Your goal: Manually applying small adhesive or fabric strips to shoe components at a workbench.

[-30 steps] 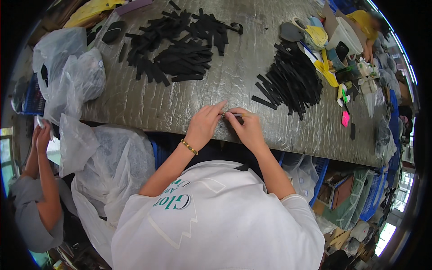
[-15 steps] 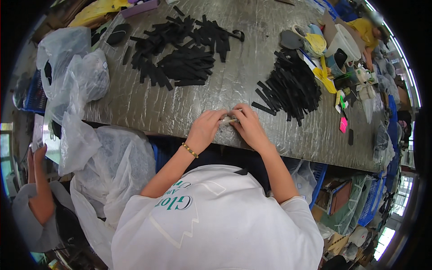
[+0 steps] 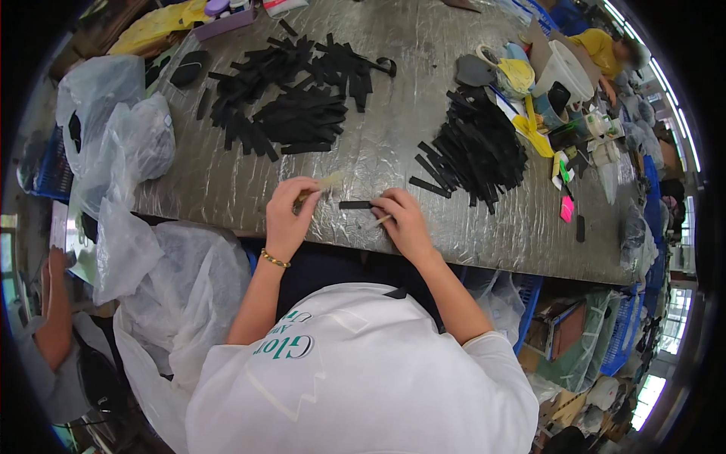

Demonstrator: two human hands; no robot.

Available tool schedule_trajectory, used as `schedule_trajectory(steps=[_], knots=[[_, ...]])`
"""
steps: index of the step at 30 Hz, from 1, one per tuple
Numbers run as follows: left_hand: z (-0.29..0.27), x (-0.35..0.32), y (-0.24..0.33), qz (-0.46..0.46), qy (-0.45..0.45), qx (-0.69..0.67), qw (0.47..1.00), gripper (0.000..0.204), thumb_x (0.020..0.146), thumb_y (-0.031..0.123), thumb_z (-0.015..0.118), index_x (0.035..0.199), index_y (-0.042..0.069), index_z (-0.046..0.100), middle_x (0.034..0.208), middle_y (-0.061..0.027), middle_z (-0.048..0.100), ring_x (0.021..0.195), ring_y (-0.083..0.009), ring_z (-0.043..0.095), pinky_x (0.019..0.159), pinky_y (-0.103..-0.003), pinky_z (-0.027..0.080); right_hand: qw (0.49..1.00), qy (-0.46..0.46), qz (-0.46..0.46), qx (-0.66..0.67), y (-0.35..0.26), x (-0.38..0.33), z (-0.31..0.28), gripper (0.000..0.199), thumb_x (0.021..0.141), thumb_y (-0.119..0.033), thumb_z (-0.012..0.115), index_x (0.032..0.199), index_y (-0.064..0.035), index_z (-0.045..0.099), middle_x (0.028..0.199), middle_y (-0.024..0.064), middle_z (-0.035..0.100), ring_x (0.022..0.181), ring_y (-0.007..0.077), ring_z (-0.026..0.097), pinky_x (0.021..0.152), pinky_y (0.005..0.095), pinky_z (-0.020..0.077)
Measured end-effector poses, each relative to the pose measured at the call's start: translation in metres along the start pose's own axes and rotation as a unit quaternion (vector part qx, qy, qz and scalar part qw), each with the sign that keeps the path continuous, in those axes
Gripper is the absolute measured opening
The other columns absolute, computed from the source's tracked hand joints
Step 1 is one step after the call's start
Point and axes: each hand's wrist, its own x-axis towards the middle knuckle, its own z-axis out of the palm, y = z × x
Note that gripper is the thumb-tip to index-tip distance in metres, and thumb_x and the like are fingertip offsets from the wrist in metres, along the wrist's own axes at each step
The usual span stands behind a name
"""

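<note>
The hands have come apart. A second ago both were bunched together over one small piece at the bench's near edge; now the left hand has drawn off to the left, its grip pinched on a pale brush whose bristles lift clear of the foil. The right hand stays down, fingers pressed on a short black strip lying flat between the two hands, with a thin pale stick tucked under its grip. That reads as a brush stroke just finished on this strip. Two black piles wait beyond: one far left, one far right.
</note>
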Motion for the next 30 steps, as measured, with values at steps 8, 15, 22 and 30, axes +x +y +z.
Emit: schedule_trajectory(steps=[8,15,22,30], knots=[[-0.002,-0.004,-0.011,-0.048,0.096,-0.026,0.994,0.012,0.083,-0.001,0.071,0.095,0.001,0.067,0.102,-0.0105,0.071,0.094,-0.0252,0.067,0.083,-0.033,0.052,0.973,0.128,0.057,-0.184,0.075,0.036,-0.052,0.015,0.088,-0.007,0.068,0.101,-0.0012,0.067,0.102,0.0149,0.062,0.095,0.036,0.059,0.083,0.0437,0.0468],[0.011,-0.014,-0.042,-0.095,0.246,-0.223,0.938,0.014,0.091,-0.004,0.066,0.104,0.0,0.063,0.105,-0.0059,0.067,0.096,-0.0127,0.063,0.086,-0.027,0.051,0.987,-0.005,-0.125,-0.096,-0.001,0.124,0.039,0.034,0.092,-0.008,0.062,0.127,-0.008,0.062,0.126,0.018,0.06,0.117,0.0377,0.057,0.099,0.0449,0.0463],[0.001,-0.005,-0.035,-0.152,0.245,-0.279,0.916,0.014,0.092,-0.004,0.066,0.105,-0.001,0.061,0.104,-0.0036,0.065,0.096,-0.0105,0.062,0.087,-0.024,0.05,0.978,-0.073,-0.167,-0.101,0.016,0.13,0.068,0.053,0.093,-0.009,0.061,0.144,-0.0209,0.052,0.151,0.0115,0.047,0.137,0.0348,0.045,0.111,0.0457,0.0405],[0.037,-0.007,-0.018,-0.115,0.152,-0.262,0.946,0.014,0.089,-0.004,0.068,0.102,-0.001,0.063,0.103,-0.0068,0.067,0.098,-0.0147,0.064,0.089,-0.027,0.05,0.958,-0.119,-0.194,-0.173,0.035,0.063,0.002,0.061,0.084,0.003,0.055,0.142,-0.0149,0.055,0.151,0.0095,0.047,0.14,0.0323,0.044,0.115,0.0457,0.0371]])
